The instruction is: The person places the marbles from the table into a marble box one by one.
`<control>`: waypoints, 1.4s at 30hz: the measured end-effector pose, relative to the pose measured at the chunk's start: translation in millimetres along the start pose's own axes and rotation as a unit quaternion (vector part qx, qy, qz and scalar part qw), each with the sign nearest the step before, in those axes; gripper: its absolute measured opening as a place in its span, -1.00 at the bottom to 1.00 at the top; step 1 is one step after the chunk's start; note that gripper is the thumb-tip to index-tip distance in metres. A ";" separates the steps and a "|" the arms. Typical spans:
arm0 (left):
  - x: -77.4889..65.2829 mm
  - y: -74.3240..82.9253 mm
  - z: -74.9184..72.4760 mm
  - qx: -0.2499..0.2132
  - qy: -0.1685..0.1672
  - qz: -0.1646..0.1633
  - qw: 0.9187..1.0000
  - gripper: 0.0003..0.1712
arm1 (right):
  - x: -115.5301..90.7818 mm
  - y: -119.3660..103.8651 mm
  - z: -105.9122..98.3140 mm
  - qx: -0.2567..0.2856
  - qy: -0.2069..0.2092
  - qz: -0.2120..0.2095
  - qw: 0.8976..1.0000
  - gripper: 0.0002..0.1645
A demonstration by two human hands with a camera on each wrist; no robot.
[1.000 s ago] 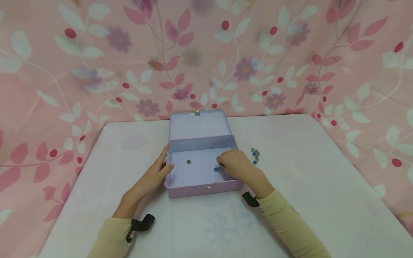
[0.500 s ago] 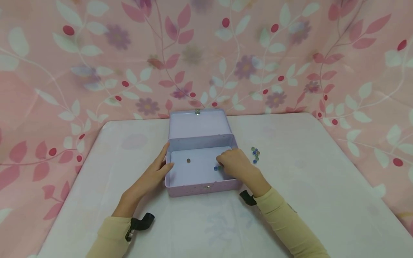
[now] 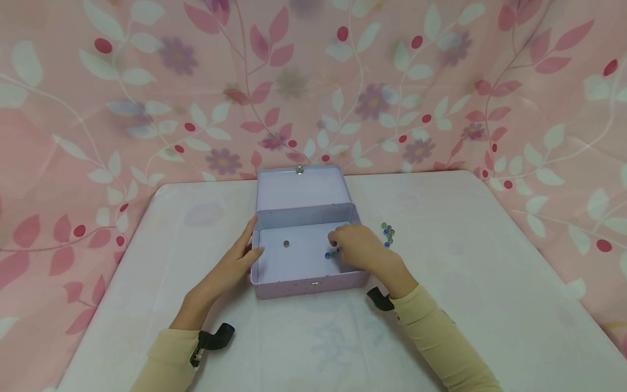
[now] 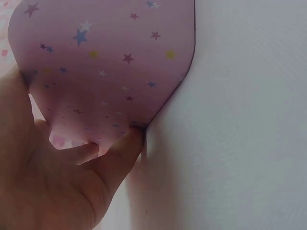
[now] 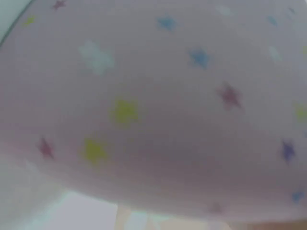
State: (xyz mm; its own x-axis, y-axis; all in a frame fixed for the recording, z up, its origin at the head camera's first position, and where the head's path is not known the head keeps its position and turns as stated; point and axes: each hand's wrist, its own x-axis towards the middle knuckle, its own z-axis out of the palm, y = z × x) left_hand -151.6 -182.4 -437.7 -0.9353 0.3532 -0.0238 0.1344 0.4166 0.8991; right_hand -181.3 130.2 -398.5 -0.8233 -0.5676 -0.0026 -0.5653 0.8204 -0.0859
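Starting at left, we see the left hand (image 3: 227, 275) gripping the open box (image 3: 286, 289) on the table (image 3: 465, 283), thumb over its rim. Inside it we find a brown marble (image 3: 286, 244), then a blue marble (image 3: 327, 255) near the right hand (image 3: 363, 247), whose fingers curl downward; whether they pinch anything, we cannot tell. Just beyond, we spot a cluster of marbles (image 3: 386, 232).

A small, makeshift filming corner is suggested by the pink floral cloth (image 3: 303, 81) hung behind and along both sides of a white worktop (image 3: 490, 256), and by wrist-worn cameras (image 3: 217, 337).
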 end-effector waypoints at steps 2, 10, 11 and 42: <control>0.5 -0.2 0.0 0.001 0.001 0.003 1.000 -0.15 | -1.4 1.5 -3.6 0.027 -0.009 0.008 1.000 -0.73; 0.1 -0.5 -0.2 0.009 0.002 0.005 1.000 -0.15 | -10.6 7.5 -17.8 0.084 0.022 0.002 0.996 -0.71; 0.0 -0.4 0.0 0.009 0.002 0.004 1.000 -0.15 | -11.9 9.4 -19.6 0.087 0.031 0.002 0.996 -0.72; 1.1 -3.2 0.3 0.002 0.000 0.006 1.000 -0.15 | -38.1 76.4 -37.7 0.117 -0.015 0.133 0.984 -0.65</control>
State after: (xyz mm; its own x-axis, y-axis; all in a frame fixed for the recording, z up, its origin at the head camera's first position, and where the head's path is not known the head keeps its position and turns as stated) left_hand -153.0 -183.0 -440.7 -0.9338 0.3576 -0.0123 0.1476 0.4162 0.8972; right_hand -195.1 217.1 -367.4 -0.9368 -0.3394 -0.0854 -0.2998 0.9041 -0.3044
